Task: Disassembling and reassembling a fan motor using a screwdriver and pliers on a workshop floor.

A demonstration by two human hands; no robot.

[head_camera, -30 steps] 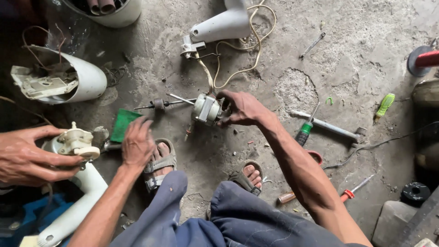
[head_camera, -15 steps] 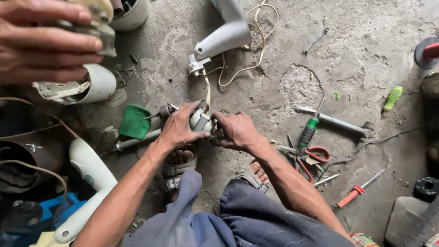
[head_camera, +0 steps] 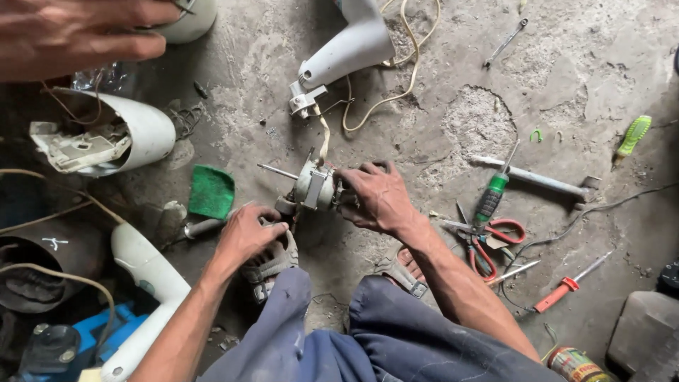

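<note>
A small grey fan motor with a thin steel shaft lies on the concrete floor in front of my knees. My right hand grips its right end from above. My left hand has its fingers curled against the motor's lower left end, just above my sandalled foot. A flat cream lead runs from the motor up to a white fan neck housing. Another person's hand reaches in at the top left corner.
A green cloth lies left of the motor. To the right are a green-handled screwdriver, red pliers, a metal rod and a red screwdriver. White fan housings and a white stand sit at left.
My left hand came from the floor beside the green cloth onto the motor, then slid to its lower left end. The other person's hand rose to the top left corner.
</note>
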